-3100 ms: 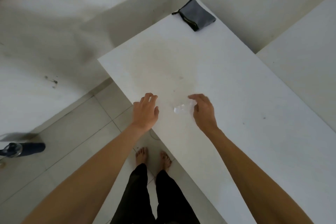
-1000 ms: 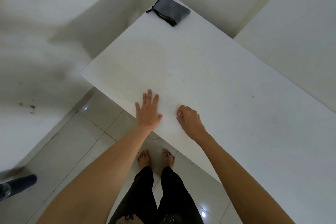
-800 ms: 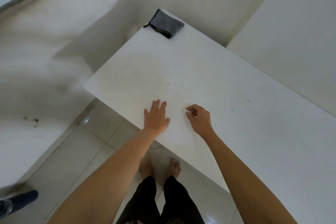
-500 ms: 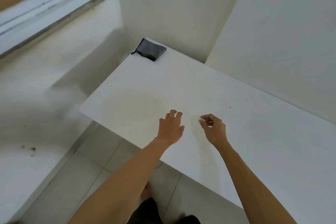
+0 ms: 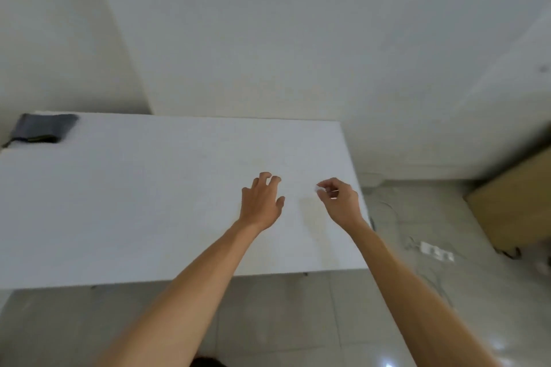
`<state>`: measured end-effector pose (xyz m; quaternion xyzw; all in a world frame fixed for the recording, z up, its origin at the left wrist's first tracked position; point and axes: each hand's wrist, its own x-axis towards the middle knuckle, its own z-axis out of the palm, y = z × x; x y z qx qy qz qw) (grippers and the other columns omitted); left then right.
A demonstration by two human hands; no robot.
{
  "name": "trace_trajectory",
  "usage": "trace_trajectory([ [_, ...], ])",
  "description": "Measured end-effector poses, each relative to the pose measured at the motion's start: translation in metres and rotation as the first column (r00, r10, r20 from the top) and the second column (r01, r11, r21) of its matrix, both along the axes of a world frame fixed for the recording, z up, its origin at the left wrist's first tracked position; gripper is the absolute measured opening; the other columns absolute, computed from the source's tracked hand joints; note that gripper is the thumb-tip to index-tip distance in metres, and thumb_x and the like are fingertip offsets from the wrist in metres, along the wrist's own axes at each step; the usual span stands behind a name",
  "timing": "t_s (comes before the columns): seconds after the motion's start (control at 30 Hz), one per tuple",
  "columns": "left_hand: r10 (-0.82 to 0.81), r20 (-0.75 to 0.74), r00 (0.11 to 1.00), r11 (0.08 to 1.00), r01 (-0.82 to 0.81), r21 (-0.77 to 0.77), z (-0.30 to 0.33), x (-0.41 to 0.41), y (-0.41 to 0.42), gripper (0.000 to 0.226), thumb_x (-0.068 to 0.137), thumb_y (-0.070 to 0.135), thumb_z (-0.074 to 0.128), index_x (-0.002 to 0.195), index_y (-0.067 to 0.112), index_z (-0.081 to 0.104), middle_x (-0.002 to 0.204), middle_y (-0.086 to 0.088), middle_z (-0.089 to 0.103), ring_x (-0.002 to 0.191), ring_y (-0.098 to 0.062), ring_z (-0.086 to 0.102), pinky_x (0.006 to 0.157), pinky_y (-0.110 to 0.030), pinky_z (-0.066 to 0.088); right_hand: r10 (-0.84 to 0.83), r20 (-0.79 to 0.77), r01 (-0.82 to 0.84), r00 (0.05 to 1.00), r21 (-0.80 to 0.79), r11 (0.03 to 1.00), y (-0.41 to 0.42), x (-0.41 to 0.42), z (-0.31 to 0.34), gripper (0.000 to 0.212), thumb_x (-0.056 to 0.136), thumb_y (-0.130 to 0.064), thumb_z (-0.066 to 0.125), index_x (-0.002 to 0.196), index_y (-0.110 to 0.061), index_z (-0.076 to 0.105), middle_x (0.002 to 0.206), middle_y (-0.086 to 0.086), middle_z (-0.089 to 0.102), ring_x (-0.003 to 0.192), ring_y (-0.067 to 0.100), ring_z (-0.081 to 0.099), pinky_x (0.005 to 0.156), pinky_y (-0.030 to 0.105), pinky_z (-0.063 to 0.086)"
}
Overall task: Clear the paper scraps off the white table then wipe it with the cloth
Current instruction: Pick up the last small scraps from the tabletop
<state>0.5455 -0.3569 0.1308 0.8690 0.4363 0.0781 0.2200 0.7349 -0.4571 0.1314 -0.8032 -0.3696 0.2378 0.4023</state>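
The white table (image 5: 134, 202) fills the middle of the view. My right hand (image 5: 338, 202) hovers over its right end with fingers curled, pinching small white paper scraps (image 5: 318, 188) at the fingertips. My left hand (image 5: 261, 201) is beside it, a little to the left, fingers loosely bent and empty, just above the tabletop. A folded grey cloth (image 5: 44, 127) lies at the table's far left corner, well away from both hands.
White walls stand close behind the table. Right of the table is tiled floor with a white power strip (image 5: 436, 251) and thin cables. A brown cardboard box (image 5: 512, 202) sits at the far right.
The view has swung up and to the right, so the cloth now sits far left. Both hands have shifted toward the table's right end, the right hand still pinching the scraps.
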Motion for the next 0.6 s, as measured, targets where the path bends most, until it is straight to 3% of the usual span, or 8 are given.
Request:
trace_trajectory([
  [0.27, -0.12, 0.01, 0.993, 0.992, 0.121, -0.032, -0.023, 0.163, -0.077, 0.046, 0.101, 0.034, 0.053, 0.144, 0.021, 0.044, 0.153, -0.003, 0.036, 0.135, -0.024, 0.043, 0.103, -0.044, 0.041, -0.115, 0.023, 0.117, 0.993, -0.113, 0.987, -0.092, 0.151, -0.017, 0.005, 0.093, -0.021, 0.07, 0.095, -0.023, 0.073, 0.088, -0.007, 0.071, 0.079, 0.007, 0.066, 0.068, 0.009, 0.044],
  [0.37, -0.103, -0.013, 0.995, 0.992, 0.102, -0.07, -0.045, 0.2, -0.074, 0.046, 0.1, 0.034, 0.055, 0.144, 0.021, 0.045, 0.153, -0.003, 0.037, 0.135, -0.024, 0.043, 0.104, -0.045, 0.041, -0.161, -0.018, 0.156, 0.987, -0.153, 0.976, -0.097, 0.194, -0.041, 0.003, 0.093, -0.022, 0.069, 0.092, -0.023, 0.071, 0.088, -0.005, 0.071, 0.081, 0.011, 0.066, 0.071, 0.019, 0.05],
  [0.6, -0.023, -0.094, 0.995, 0.984, 0.005, -0.18, -0.094, 0.259, -0.046, 0.044, 0.099, 0.03, 0.056, 0.141, 0.019, 0.047, 0.15, -0.005, 0.04, 0.134, -0.025, 0.044, 0.104, -0.048, 0.04, -0.256, -0.108, 0.217, 0.96, -0.287, 0.933, -0.087, 0.267, -0.096, 0.009, 0.094, -0.024, 0.07, 0.097, -0.015, 0.069, 0.09, -0.003, 0.07, 0.079, 0.009, 0.064, 0.063, 0.018, 0.046],
])
